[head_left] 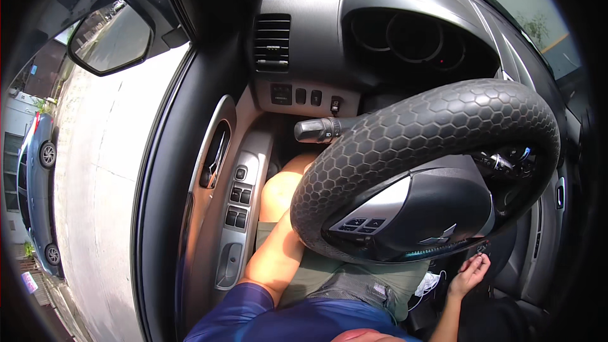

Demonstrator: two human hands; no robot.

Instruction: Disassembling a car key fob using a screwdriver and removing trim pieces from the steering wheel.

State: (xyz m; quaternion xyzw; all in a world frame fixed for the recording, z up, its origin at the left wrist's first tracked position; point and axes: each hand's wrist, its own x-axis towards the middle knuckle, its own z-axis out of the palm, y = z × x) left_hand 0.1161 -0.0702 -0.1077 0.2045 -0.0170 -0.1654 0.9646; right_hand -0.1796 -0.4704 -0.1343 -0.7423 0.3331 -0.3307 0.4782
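A black steering wheel (437,120) with a honeycomb-textured cover fills the middle of the view. My left forearm (278,259) reaches up behind the wheel's left rim, which hides my left hand and its fingers. To the lower right of the wheel, beside the seat, is my right hand (470,275). Its fingers are curled together, closed near a small dark item at the fingertips that I cannot make out. A white face mask (429,284) with loops lies between my right hand and my lap.
A control stalk (316,130) sticks out left of the wheel. The driver's door carries window switches (238,206) and a handle (215,152). Beyond the wheel are the instrument cluster (415,38) and an air vent (272,43). Outside are a side mirror (113,38) and a parked car (37,190).
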